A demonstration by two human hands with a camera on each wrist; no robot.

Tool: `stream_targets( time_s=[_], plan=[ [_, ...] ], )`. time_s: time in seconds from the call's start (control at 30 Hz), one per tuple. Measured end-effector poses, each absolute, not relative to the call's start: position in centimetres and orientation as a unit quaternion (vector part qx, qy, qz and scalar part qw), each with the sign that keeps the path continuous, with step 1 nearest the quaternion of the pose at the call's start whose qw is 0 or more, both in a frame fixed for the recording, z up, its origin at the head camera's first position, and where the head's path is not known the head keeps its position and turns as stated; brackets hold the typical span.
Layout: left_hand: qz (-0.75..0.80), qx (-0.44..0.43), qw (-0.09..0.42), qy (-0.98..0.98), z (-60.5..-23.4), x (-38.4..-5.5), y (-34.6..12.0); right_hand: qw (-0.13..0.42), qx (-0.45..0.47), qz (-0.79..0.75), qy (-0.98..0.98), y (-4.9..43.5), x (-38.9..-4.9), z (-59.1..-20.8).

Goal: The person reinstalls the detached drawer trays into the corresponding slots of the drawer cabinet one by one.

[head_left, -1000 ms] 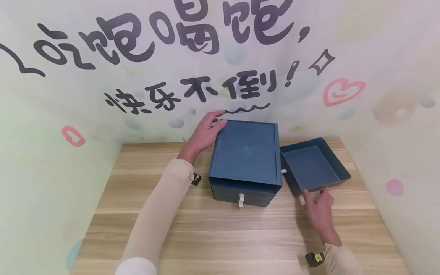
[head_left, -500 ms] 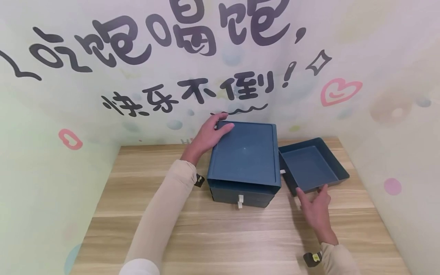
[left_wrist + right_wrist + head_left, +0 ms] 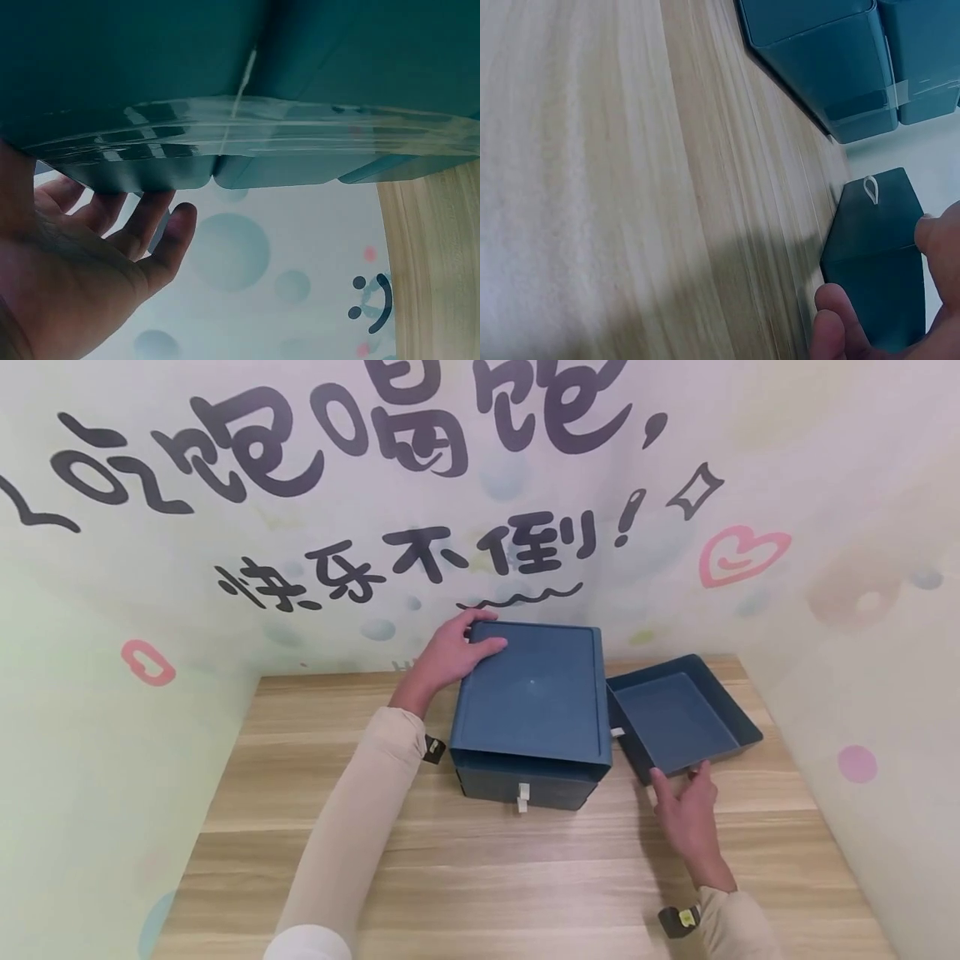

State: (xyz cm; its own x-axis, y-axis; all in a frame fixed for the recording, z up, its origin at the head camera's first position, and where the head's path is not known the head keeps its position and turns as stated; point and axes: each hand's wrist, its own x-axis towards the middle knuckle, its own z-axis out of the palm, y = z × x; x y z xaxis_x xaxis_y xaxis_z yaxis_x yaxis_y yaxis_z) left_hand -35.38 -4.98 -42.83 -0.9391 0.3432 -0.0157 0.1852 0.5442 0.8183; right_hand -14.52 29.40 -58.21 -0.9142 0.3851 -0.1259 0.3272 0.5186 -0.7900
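A dark blue plastic drawer cabinet [image 3: 528, 693] stands toward the back of the table. My left hand [image 3: 450, 656] holds its far left corner, thumb on the top panel; in the left wrist view the fingers [image 3: 161, 225] bend against the far side. To the right lies a shallow blue drawer [image 3: 675, 718] with nothing inside. My right hand [image 3: 688, 822] grips its near wall, thumb and a finger at the rim. Low beside that wall, other fingers [image 3: 836, 307] show in the right wrist view. A white loop pull [image 3: 871, 189] sits on the drawer's cabinet-facing side.
White pull tabs [image 3: 523, 793] hang on the cabinet's front, below a dark gap under the top panel. Clear tape [image 3: 277, 131] wraps the cabinet. The wooden table [image 3: 480, 885] meets printed walls [image 3: 855, 635] at the back and sides.
My left hand has shifted slightly right, its thumb lying further onto the cabinet top. My right hand has slid a little left along the drawer's near wall. Cabinet and drawer look unmoved.
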Motion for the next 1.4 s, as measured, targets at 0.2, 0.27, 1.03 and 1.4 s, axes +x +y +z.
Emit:
stream_targets(
  time_s=[0.2,0.27,1.03,1.4],
  plan=[
    [0.455,0.137,0.089,0.876,-42.8,-35.4,-5.4,0.018,-0.2,0.448,-0.871,29.4,-14.7,-58.4],
    [0.456,0.137,0.092,0.875,-42.9,-35.3,-5.4,0.021,-0.204,0.45,-0.869,29.5,-14.7,-58.4],
    [0.503,0.05,0.048,0.861,-43.4,-33.5,-6.5,0.069,-0.175,0.462,-0.867,31.6,-15.4,-58.2],
    [0.502,0.017,0.02,0.865,-43.3,-32.3,-7.3,0.002,-0.187,0.493,-0.85,33.1,-15.4,-57.7]
  ],
)
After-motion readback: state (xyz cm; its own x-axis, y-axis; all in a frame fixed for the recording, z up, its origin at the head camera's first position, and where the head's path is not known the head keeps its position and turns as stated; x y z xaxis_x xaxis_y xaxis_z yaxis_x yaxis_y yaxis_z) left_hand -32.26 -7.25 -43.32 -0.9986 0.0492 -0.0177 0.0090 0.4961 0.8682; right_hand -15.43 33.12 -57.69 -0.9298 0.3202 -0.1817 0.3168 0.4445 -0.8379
